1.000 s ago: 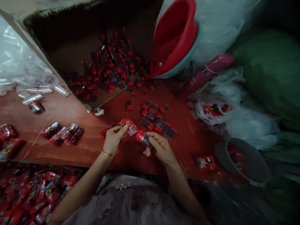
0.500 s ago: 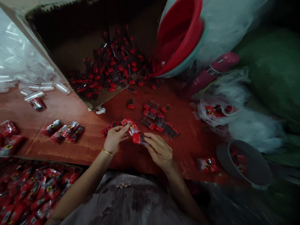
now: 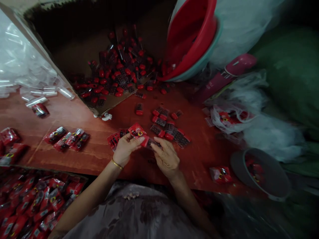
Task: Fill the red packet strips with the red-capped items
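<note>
My left hand [image 3: 125,148] pinches a red printed plastic sleeve [image 3: 137,129] between thumb and fingers. Closed around the dark end of a small red-capped clear case [image 3: 150,143] is my right hand [image 3: 167,159]. The case's red end meets the sleeve at my left thumb; whether it is inside is hidden by the fingers. Under the left fingers, a fanned stack of red sleeves [image 3: 115,138] lies on the table. Beyond my right hand lies a loose group of similar red-capped cases [image 3: 169,126] with dark contents.
An open cardboard box [image 3: 56,71] holds a heap of red-capped cases. Right of it lean a red basin [image 3: 190,39] and a pink flask [image 3: 224,76]. A grey pot [image 3: 238,166] stands at the right edge. Wrapped red packs [image 3: 72,139] lie left; many more fill a bin [image 3: 37,202].
The case in my right hand has moved left and up against the sleeve. My left thumb has shifted right onto where they meet.
</note>
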`<action>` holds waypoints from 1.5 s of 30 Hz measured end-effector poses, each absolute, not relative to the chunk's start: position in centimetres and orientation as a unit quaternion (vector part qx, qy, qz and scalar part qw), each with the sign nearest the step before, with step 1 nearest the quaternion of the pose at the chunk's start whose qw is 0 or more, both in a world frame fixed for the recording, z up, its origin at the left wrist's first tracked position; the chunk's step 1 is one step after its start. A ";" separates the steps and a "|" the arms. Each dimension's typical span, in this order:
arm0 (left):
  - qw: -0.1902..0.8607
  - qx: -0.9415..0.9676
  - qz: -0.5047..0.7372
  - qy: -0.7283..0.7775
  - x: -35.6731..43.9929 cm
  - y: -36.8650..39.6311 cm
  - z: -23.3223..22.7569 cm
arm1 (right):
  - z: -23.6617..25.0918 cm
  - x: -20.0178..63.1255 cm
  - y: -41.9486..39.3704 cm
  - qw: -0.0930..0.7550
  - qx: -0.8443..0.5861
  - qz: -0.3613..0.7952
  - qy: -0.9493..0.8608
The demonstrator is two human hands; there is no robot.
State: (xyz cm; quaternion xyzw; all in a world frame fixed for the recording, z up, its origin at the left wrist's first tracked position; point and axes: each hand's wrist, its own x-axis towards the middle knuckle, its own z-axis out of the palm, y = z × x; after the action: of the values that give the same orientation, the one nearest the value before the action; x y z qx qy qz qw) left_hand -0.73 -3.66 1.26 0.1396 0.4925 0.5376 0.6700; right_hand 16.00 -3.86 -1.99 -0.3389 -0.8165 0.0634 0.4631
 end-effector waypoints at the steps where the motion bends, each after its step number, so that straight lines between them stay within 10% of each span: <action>1: 0.676 0.135 0.534 0.490 -0.7 -3.7 1.3 | -1.9 15.9 -3.9 0.462 -0.342 0.064 -0.816; 27: 0.656 0.172 0.558 0.477 0.0 -3.7 -0.2 | -1.4 13.3 -4.2 0.459 -0.415 0.179 -0.764; 45: 0.700 0.157 0.563 0.411 0.4 -4.1 -0.4 | -1.9 11.5 -4.7 0.462 -0.457 0.587 -0.482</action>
State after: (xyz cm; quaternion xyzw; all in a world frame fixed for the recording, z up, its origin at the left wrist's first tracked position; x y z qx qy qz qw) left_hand 0.35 -4.11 -0.37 0.1571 0.4110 0.5630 0.6995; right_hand 11.47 -4.74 -1.87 -0.4568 -0.4821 0.5874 0.4625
